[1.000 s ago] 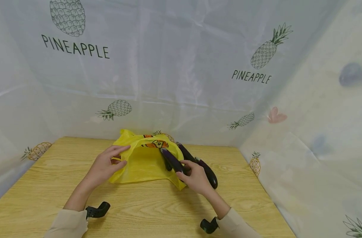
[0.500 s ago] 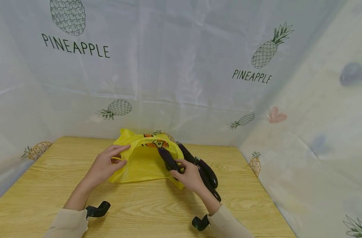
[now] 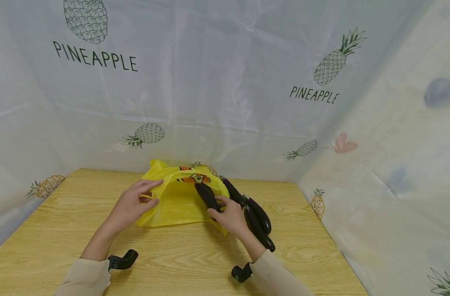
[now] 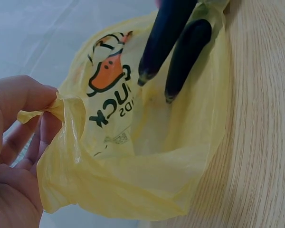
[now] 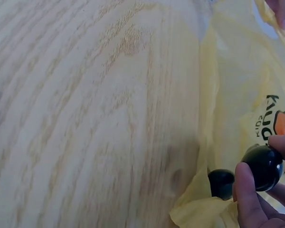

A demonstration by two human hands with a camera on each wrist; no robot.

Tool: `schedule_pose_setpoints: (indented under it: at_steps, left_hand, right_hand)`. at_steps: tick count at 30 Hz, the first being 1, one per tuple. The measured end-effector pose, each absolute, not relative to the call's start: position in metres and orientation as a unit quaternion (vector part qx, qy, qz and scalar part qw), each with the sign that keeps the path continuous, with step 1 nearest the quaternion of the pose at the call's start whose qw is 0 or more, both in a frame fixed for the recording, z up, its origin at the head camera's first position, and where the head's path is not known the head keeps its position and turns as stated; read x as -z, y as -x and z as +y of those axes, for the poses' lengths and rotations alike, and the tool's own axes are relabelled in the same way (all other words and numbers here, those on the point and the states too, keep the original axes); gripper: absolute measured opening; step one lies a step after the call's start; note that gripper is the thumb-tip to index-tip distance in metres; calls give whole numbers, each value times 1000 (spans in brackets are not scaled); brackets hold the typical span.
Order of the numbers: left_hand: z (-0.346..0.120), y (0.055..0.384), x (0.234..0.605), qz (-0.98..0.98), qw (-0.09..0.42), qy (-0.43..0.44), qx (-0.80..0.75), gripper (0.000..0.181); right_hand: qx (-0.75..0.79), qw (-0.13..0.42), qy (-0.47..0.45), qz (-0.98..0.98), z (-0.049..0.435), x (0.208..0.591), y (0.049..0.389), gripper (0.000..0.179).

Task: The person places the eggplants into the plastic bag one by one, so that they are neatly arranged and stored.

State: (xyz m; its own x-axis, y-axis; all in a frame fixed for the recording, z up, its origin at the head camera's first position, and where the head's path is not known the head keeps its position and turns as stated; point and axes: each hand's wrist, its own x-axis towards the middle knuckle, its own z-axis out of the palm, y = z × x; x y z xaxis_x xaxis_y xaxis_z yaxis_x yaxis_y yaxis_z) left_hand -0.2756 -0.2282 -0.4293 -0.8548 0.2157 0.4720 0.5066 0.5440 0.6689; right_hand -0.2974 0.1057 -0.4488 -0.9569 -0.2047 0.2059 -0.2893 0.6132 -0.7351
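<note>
A yellow plastic bag with a printed duck lies on its side on the table, its mouth toward me. My left hand holds the left edge of that mouth by a handle strip, as the left wrist view shows. My right hand grips a dark purple eggplant near its lower end. The far part of this eggplant is inside the bag. Beside it in the left wrist view, another eggplant lies within the bag. In the right wrist view its rounded end shows near the bag's rim.
Three more eggplants lie just right of the bag: one toward the back, one to the right and one in front. The wooden table meets a pineapple-printed sheet at the back.
My right hand has moved left, pushing its eggplant deeper into the bag's mouth. The front eggplant on the right is now uncovered. My left hand keeps its place on the bag.
</note>
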Motion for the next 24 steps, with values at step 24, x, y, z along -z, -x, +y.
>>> schedule_pose_setpoints:
  at_steps: [24]
  left_hand:
    - [-226,273,425,-859,159,204,442,59]
  right_hand:
    - [-393,72,-110,-910,81,465,301,53]
